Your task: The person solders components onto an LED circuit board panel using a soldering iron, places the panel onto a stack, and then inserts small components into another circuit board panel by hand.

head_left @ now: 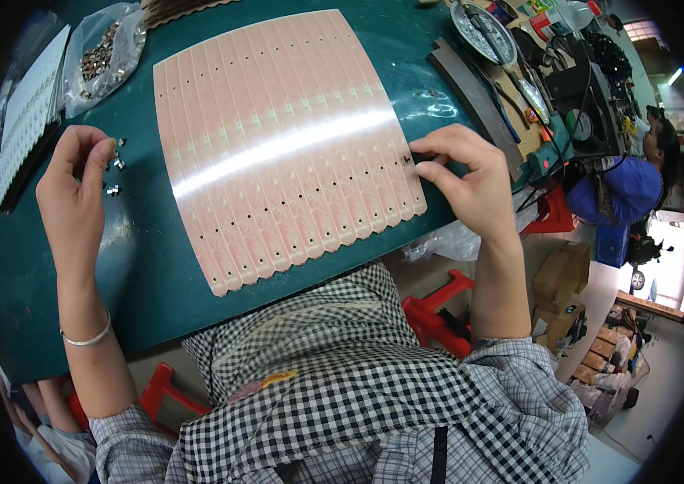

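Note:
A pink panel (277, 105), divided into long strips with scalloped near ends and small dark holes, lies flat on the green table (136, 266). My right hand (471, 177) is at its right edge, thumb and index finger closed around something small and dark that I cannot make out. A tiny dark piece (406, 160) sits on the panel just beside those fingertips. Left of the panel, my left hand (76, 185) hovers with thumb and fingers pinched together; what they hold, if anything, is hidden. Several small shiny metal parts (119, 162) lie on the table next to it.
A clear bag of small metal parts (100, 60) and a stack of white sheets (31, 113) occupy the far left. Dark strips (471, 97), a metal bowl (483, 32) and a green power tool (552, 149) stand at right. Another person (624, 181) sits beyond.

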A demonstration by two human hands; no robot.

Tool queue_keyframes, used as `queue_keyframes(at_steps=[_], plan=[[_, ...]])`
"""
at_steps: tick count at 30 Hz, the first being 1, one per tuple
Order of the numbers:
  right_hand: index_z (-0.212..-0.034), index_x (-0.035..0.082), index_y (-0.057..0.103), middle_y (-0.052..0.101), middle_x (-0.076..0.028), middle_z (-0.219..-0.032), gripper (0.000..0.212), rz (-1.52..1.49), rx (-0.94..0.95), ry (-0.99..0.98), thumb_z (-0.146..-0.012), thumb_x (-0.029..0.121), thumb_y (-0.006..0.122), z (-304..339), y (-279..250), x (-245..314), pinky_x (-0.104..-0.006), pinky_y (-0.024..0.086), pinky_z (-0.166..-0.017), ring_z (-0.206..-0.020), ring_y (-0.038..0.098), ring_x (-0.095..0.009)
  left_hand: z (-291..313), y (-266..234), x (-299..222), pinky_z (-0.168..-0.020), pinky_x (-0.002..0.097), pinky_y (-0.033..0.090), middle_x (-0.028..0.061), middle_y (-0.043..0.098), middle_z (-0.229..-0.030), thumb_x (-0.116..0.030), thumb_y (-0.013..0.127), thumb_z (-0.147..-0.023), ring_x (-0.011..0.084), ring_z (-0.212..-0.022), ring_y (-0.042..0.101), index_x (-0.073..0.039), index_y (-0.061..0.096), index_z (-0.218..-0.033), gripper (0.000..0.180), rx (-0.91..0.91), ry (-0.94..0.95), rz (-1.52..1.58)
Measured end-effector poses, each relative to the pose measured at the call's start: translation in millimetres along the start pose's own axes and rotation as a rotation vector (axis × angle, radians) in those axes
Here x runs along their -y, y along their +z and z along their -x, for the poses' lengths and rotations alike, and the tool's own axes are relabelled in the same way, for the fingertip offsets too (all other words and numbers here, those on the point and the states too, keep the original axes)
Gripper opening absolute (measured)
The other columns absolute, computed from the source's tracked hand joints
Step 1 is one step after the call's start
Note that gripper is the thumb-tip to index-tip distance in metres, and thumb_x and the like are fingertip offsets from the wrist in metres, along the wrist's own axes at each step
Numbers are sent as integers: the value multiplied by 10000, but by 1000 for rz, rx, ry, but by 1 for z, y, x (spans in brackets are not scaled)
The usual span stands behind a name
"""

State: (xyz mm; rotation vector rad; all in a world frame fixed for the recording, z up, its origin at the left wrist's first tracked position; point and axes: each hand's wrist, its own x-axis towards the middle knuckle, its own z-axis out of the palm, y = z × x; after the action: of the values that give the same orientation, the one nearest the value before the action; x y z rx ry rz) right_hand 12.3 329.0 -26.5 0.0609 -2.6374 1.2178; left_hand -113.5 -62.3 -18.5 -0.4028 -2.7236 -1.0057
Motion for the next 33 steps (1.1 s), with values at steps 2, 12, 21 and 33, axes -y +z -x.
queue_keyframes(at_steps=[2,12,21,33], plan=[[-881,18,718,657,-73,-813,184,-1,17,-23,-711,-54,729,1,7,2,-271,496,-659,-729,631,-163,8,-3,-20,-701,205,431,0,593,-811,-60,636,-917,58,-759,510,26,611,-919,90,47,26,182],[-753,10,679,612,-84,-746,118,270,-4,-215,-660,-51,720,-10,18,6,-347,485,-662,-753,598,-261,65,20,-72,-659,201,474,60,676,-889,-33,657,-899,80,-728,584,37,660,-1015,135,166,-216,867],[-971,-17,679,677,-102,-879,251,0,-64,-57,-730,-88,664,-5,10,24,-277,501,-679,-794,646,-189,79,42,-91,-689,211,534,120,697,-943,5,629,-900,101,-768,640,46,632,-1063,168,351,-436,1252],[-833,34,710,646,-82,-858,201,-404,38,-317,-652,-11,784,6,68,89,-300,504,-606,-737,631,-207,95,56,-104,-713,247,503,79,675,-955,-80,676,-893,122,-806,623,-30,602,-1054,184,440,-613,1591]])
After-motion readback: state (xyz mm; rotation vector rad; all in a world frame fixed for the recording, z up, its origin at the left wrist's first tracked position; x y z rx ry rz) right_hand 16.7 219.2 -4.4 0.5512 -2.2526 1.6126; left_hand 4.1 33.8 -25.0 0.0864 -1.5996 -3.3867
